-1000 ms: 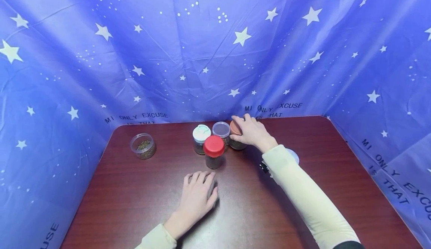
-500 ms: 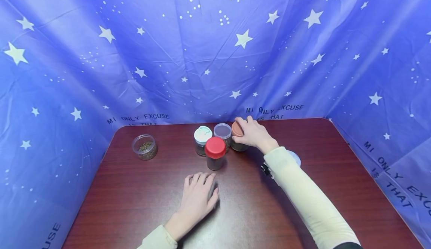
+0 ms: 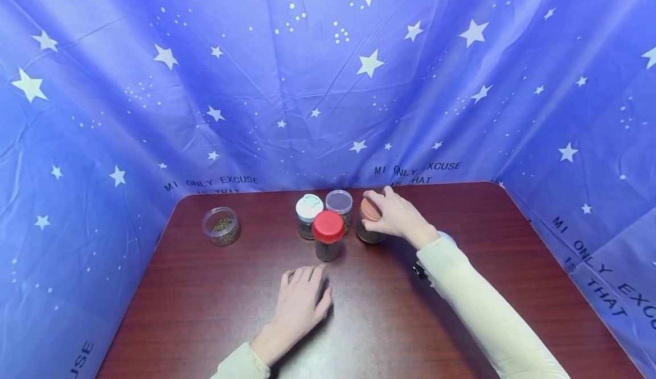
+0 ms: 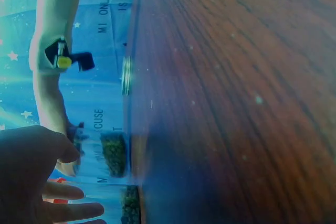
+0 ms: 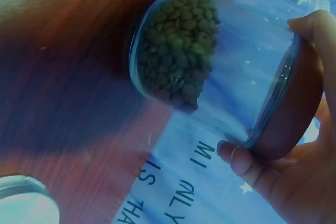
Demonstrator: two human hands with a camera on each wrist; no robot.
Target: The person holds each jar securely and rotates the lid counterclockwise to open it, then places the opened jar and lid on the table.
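Observation:
My right hand (image 3: 401, 215) grips a clear jar (image 3: 370, 232) by its orange-brown lid (image 3: 370, 209). In the right wrist view, fingers and thumb hold that lid, and the clear jar (image 5: 173, 51) has brown-green pellets in its lower part. Left of it stand a clear-lidded jar (image 3: 339, 202), a white-lidded jar (image 3: 309, 209) and, nearer, a red-lidded jar (image 3: 328, 234). On the table in front of the red-lidded jar rests my left hand (image 3: 299, 299), its fingers loosely bent and holding nothing that shows. In the left wrist view, its fingers (image 4: 73, 208) are spread.
An uncovered low clear tub (image 3: 221, 228) with greenish pellets stands at the table's far left. A pale round object (image 3: 447, 238) is partly hidden behind the right sleeve. Blue star-patterned cloth (image 3: 287, 83) hangs around the brown table (image 3: 215, 310).
My right hand has moved to the right with the orange-brown-lidded jar, opening a gap beside the clear-lidded jar. The left hand stays in place.

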